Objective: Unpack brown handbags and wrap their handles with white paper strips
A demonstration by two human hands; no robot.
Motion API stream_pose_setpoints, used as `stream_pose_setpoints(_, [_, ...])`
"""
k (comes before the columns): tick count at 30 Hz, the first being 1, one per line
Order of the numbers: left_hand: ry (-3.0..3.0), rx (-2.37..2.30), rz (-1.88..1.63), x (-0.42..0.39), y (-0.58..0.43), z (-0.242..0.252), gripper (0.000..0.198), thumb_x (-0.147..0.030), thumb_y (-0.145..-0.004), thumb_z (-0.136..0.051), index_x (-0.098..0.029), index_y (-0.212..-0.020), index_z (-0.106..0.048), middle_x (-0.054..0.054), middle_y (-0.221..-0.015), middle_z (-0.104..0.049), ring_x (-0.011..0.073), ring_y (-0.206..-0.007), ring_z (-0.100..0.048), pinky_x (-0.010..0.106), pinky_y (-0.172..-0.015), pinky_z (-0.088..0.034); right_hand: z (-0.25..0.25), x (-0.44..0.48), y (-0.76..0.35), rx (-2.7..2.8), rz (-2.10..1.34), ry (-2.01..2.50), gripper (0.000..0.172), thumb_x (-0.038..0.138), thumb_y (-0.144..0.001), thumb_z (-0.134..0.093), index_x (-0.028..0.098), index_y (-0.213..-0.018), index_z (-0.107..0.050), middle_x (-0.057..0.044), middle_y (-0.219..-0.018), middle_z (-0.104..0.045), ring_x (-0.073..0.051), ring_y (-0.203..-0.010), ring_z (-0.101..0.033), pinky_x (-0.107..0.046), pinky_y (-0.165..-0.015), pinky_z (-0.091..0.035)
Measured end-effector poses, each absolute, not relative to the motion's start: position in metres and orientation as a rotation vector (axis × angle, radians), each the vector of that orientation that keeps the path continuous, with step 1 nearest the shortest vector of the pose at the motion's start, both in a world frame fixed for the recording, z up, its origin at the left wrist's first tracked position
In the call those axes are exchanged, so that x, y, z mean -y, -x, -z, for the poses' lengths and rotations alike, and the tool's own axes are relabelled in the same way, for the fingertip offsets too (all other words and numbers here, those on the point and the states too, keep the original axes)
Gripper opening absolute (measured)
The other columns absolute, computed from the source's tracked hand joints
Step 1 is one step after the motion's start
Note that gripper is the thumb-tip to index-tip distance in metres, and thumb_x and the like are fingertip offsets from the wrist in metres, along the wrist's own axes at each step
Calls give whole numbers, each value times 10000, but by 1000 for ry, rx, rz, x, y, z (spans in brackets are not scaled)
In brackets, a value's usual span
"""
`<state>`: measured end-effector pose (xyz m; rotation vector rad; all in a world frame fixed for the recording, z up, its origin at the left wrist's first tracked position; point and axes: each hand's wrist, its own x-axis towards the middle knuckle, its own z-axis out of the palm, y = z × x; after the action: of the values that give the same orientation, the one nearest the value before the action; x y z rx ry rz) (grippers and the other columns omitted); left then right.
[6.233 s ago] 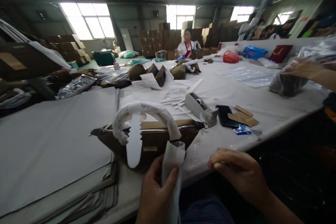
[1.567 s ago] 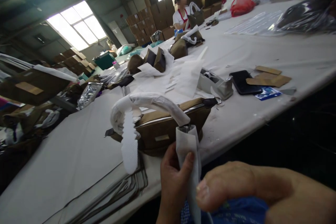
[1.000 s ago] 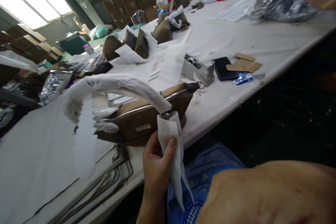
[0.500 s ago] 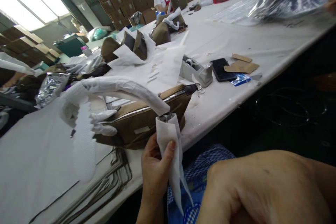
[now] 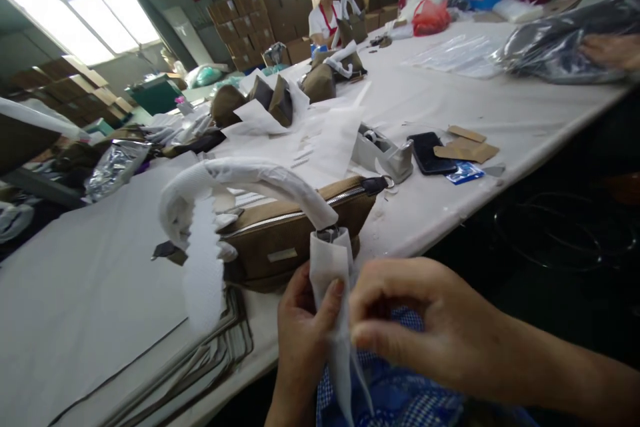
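Note:
A brown handbag (image 5: 270, 227) with a silver zip lies on the table edge in front of me. Its arched handle (image 5: 260, 177) is wrapped in white material, with a loose, jagged-edged white strip (image 5: 203, 273) hanging on the left. Between the thumb and fingers of my left hand (image 5: 305, 327) is a white wrapping strip (image 5: 333, 260), folded around the handle's lower end below a metal fitting. My right hand (image 5: 415, 320) is closed in a pinch right beside this strip; what its fingertips hold, if anything, cannot be made out. The strip's tail hangs over my blue checked clothing.
A tape dispenser (image 5: 383, 153), a black phone-like object (image 5: 431, 152) and brown cards (image 5: 470, 145) lie beyond the bag. Flat folded pieces (image 5: 220, 353) are stacked at the near edge. A co-worker (image 5: 327, 13) sits far back; another person's hand (image 5: 607, 52) rests on plastic-wrapped goods (image 5: 555, 47).
My right hand has come in from the lower right to beside the strip, its fingers now showing. The left hand keeps its hold. The view has shifted, so the bag appears further right and lower.

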<state>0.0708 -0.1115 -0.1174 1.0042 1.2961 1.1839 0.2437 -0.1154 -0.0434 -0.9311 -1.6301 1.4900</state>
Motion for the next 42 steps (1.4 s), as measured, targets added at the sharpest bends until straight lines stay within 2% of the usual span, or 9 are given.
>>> stream_pose_setpoints(3, [-1006,-1207,-1182,111,-70,116,410,-399,-764,-800,-147,-1071,-701,100,-1007,-772,250,-920,-709,291,-805,-539,67,102,-236,1658,-1031,1105,114,286,-907,-668,183,-866,-693,-16,-807,-666,-129,-727,-613,-216,-668,-492])
stream_pose_setpoints(7, [-1009,-1174,-1187,110,-69,115,402,-375,-784,-787,-151,-1107,-706,109,-1075,-761,255,-983,-705,294,-849,-532,83,88,-233,1724,-732,1179,85,278,-910,-665,205,-870,-683,-25,-821,-668,-157,-758,-624,-259,-712,-498])
stream_pose_setpoints(15, [-1001,-1108,-1170,109,-68,118,380,-367,-812,-767,-160,-1122,-696,105,-1099,-760,267,-1012,-702,302,-857,-530,74,99,-234,1833,-585,1105,31,228,-902,-678,222,-881,-656,-19,-792,-650,-153,-726,-621,-253,-686,-512])
stream_pose_setpoints(22, [-1025,-1086,-1199,109,-69,115,376,-353,-812,-759,-151,-1122,-695,90,-1063,-766,248,-986,-700,278,-837,-516,79,94,-231,1829,-454,1097,61,178,-896,-677,233,-905,-653,21,-790,-641,-112,-711,-627,-205,-688,-505])
stream_pose_setpoints(27, [-1048,-1114,-1197,108,-67,117,402,-356,-807,-758,-156,-1150,-696,90,-1068,-764,251,-989,-693,277,-830,-509,80,87,-231,1803,-502,1250,81,218,-886,-666,240,-926,-598,43,-769,-650,-108,-684,-640,-207,-666,-511])
stream_pose_setpoints(31, [-1078,-1104,-1172,107,-64,117,399,-357,-814,-755,-164,-1159,-698,84,-1091,-760,247,-999,-688,272,-839,-505,78,78,-234,1746,-682,1369,200,311,-854,-708,232,-971,-567,44,-752,-659,-116,-646,-635,-213,-592,-499])
stream_pose_setpoints(34, [-1068,-1074,-1143,106,-61,115,413,-374,-814,-762,-155,-1157,-698,84,-1089,-760,242,-1012,-683,265,-862,-500,79,71,-238,1687,-884,1405,254,374,-820,-754,217,-908,-575,52,-680,-637,-112,-598,-617,-205,-548,-477])
stream_pose_setpoints(38, [-940,-1010,-1118,106,-60,116,496,-438,-776,-792,-136,-1158,-696,100,-1045,-766,243,-959,-686,271,-819,-509,90,69,-239,1497,-1212,1283,301,397,-798,-784,198,-843,-563,68,-602,-610,-95,-500,-596,-187,-494,-469])
stream_pose_setpoints(42, [-824,-972,-1110,107,-59,119,559,-470,-731,-823,-132,-1158,-697,118,-1019,-765,279,-975,-686,297,-814,-503,103,69,-237,1348,-1341,1106,337,405,-782,-802,184,-782,-547,58,-585,-617,-87,-481,-593,-175,-488,-483])
